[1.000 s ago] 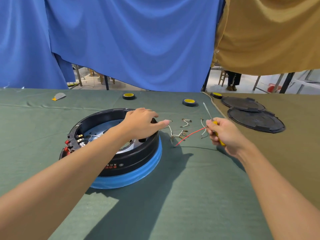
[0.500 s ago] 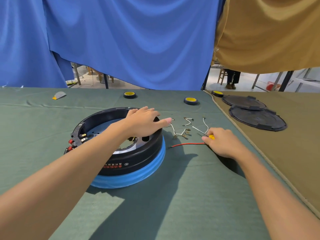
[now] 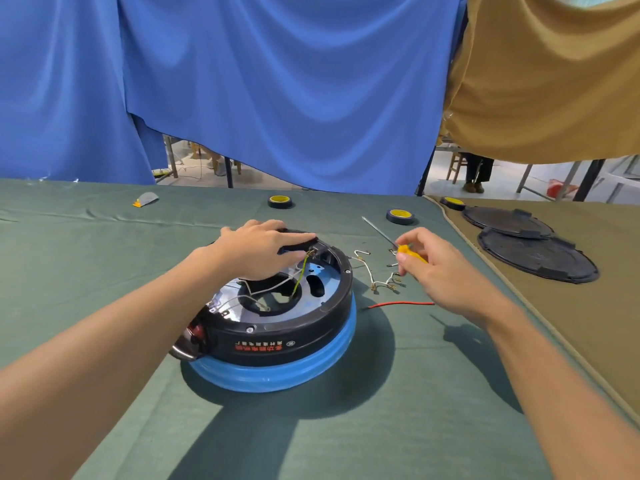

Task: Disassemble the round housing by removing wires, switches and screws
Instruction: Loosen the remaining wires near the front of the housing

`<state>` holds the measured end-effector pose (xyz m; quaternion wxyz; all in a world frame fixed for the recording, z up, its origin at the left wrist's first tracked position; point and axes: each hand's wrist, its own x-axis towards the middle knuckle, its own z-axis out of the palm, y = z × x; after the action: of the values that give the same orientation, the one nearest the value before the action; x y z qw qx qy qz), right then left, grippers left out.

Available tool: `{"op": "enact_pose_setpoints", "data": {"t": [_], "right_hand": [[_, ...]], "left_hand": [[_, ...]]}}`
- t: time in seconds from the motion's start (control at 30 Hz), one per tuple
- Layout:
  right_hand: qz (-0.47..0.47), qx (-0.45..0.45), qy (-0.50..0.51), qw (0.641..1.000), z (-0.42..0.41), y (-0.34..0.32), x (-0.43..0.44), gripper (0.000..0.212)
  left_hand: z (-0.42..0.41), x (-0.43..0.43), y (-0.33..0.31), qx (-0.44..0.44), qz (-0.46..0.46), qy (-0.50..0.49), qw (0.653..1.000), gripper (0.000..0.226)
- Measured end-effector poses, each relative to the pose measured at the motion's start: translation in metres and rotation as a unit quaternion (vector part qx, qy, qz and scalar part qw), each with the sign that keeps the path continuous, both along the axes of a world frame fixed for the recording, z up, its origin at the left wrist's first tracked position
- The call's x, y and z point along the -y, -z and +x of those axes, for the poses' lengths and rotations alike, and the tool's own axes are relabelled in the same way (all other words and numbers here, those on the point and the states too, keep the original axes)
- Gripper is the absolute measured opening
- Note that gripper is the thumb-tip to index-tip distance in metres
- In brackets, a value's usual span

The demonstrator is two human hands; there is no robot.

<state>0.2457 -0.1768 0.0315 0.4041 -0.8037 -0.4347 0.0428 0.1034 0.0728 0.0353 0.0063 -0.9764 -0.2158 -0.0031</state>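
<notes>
Round black plastic housing [image 3: 277,344] on smooth blue base [image 3: 277,375] at centre, far rim covered by flat left hand [image 3: 258,249], yellow-handled metal screwdriver [image 3: 407,252] pinched by right hand [image 3: 440,271].

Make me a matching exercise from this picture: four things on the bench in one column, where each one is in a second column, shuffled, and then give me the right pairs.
Things
1. screwdriver
2. red wire
3. green-yellow wire
4. black covers

Places
A. lying on the green cloth, right of the round housing
B. on the tan cloth
C. held in the right hand
D. inside the round housing

Pairs: 1-C, 2-A, 3-D, 4-B
</notes>
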Motion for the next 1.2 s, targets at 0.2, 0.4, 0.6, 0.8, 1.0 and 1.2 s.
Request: {"op": "enact_pose_setpoints", "data": {"t": [0.2,0.4,0.6,0.8,1.0,1.2], "right_hand": [[-0.032,0.069,-0.031,0.997,-0.027,-0.007,-0.021,0.011],[-0.051,0.116,-0.020,0.992,-0.042,0.001,-0.035,0.011],[-0.027,0.170,-0.012,0.985,-0.045,-0.001,-0.041,0.011],[-0.020,0.224,-0.031,0.974,-0.049,0.001,-0.047,0.016],[0.000,0.254,-0.034,0.967,-0.053,0.004,-0.045,0.017],[-0.004,0.289,-0.050,0.956,-0.051,0.004,-0.047,0.019]], "left_hand": [[-0.009,-0.005,-0.002,0.038,-0.029,-0.003,0.999,0.041],[-0.014,-0.003,0.003,0.095,-0.050,-0.021,0.994,0.038],[-0.005,0.002,0.001,0.158,-0.125,0.018,0.979,0.026],[-0.009,-0.002,0.010,0.198,-0.110,0.012,0.974,0.025],[-0.011,-0.001,0.012,0.180,-0.078,0.039,0.980,0.033],[-0.012,0.000,0.008,0.132,-0.054,0.046,0.989,0.034]]}}
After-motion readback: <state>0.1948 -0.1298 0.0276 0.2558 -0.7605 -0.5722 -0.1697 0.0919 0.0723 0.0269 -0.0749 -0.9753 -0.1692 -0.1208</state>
